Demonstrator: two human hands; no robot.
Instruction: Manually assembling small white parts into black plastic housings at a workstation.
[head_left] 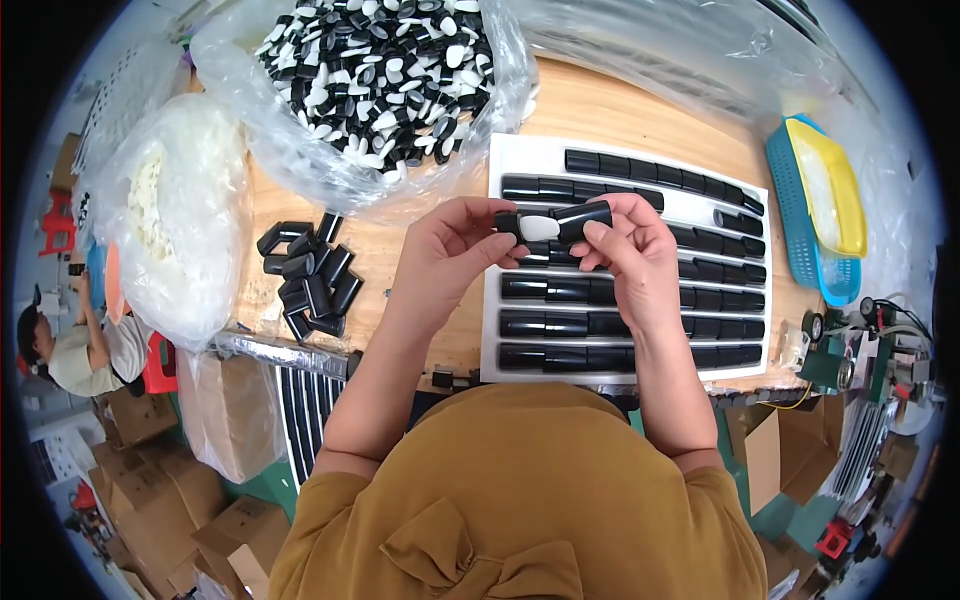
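Note:
Above a white tray (640, 374), I hold parts up in both hands. Pinched between the thumb and fingers of my left hand (445, 255) is a small black piece with a white oval pad (541, 229). My right hand (640, 245) grips a glossy black cylinder (580, 217) by its right end. The pad meets the cylinder's left end; whether it sits inside is unclear. Rows of black cylinders (560, 290) lie on the tray, partly covered by my hands. Left of my left forearm is a loose pile of black cylinders (315, 280).
A large clear bag of black-and-white pieces (390, 80) lies open at the back. Beside it is a bag of whitish pieces (160, 210). Blue and yellow baskets (815, 210) stand at right, near a green machine (835, 355). Another person (85, 345) works far left; cardboard boxes (165, 480) sit below.

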